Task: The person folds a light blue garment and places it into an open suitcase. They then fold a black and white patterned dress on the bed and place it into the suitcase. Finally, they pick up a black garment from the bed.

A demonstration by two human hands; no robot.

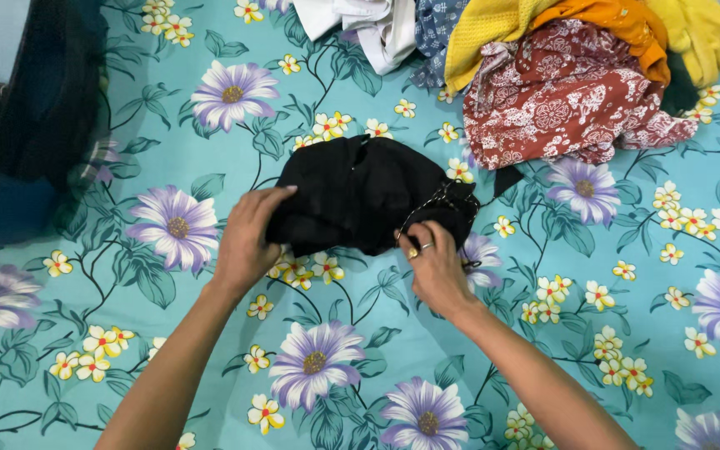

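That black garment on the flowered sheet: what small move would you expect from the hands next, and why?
Probably a fold inward or a flattening press. The black garment lies bunched and partly folded on the flowered sheet, with the left hand gripping its left edge and the right hand pinching its lower right corner. A pile of unfolded clothes lies behind.

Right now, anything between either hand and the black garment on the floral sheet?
Nothing visible. The left hand already grips the black garment at its left edge, and the right hand pinches its lower right edge. The pile of clothes lies apart, behind it.
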